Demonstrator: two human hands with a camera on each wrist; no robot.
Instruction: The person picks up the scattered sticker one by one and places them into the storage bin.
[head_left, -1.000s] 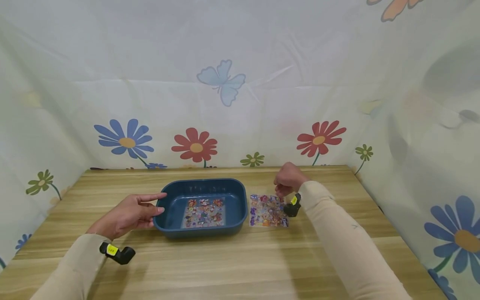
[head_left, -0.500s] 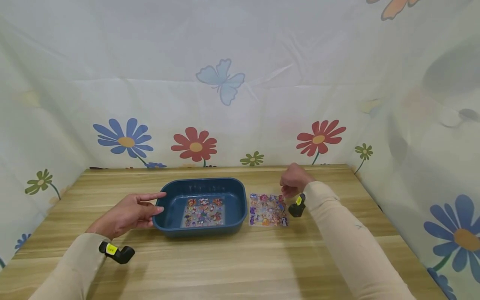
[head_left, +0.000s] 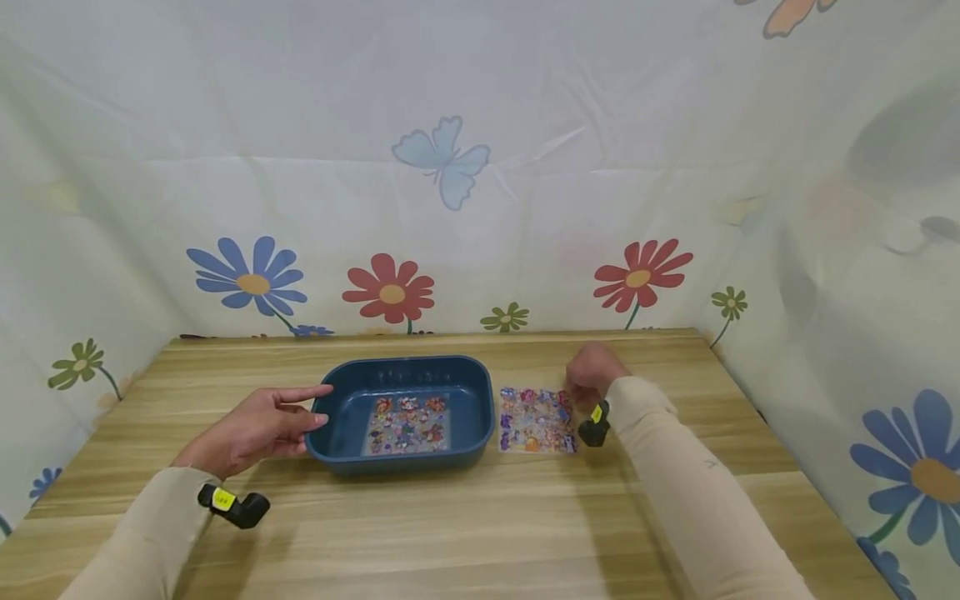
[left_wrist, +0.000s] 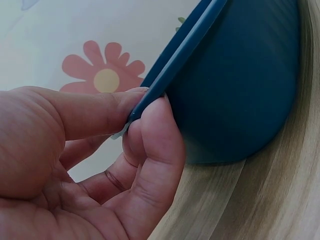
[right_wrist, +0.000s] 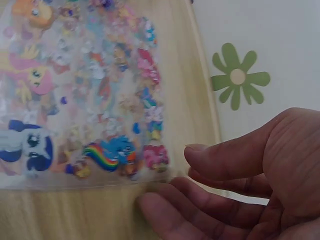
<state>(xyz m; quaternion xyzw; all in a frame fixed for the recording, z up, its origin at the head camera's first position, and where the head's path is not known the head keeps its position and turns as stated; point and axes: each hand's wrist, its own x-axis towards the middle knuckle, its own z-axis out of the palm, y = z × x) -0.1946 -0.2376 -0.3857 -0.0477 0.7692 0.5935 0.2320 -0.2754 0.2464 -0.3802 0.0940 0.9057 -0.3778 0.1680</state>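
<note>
A dark blue oval-cornered basin stands on the table. My left hand pinches its left rim between thumb and fingers, seen close in the left wrist view on the basin wall. Inside the basin lies a clear sheet of colourful cartoon stickers. To the right of the basin, a second sticker sheet lies flat, with pony figures visible in the right wrist view. My right hand is at this sheet's right edge. In the right wrist view its thumb and fingers are apart, fingertips close to the sheet's corner; contact cannot be told.
The wood-grain table ends at the back and sides against a pale curtain printed with flowers and a butterfly. A black wrist camera sits on the left sleeve, another camera on the right.
My right hand first shifts slightly right, away from the sticker sheet, then lowers towards its right edge. The left hand, basin and both sheets stay in place.
</note>
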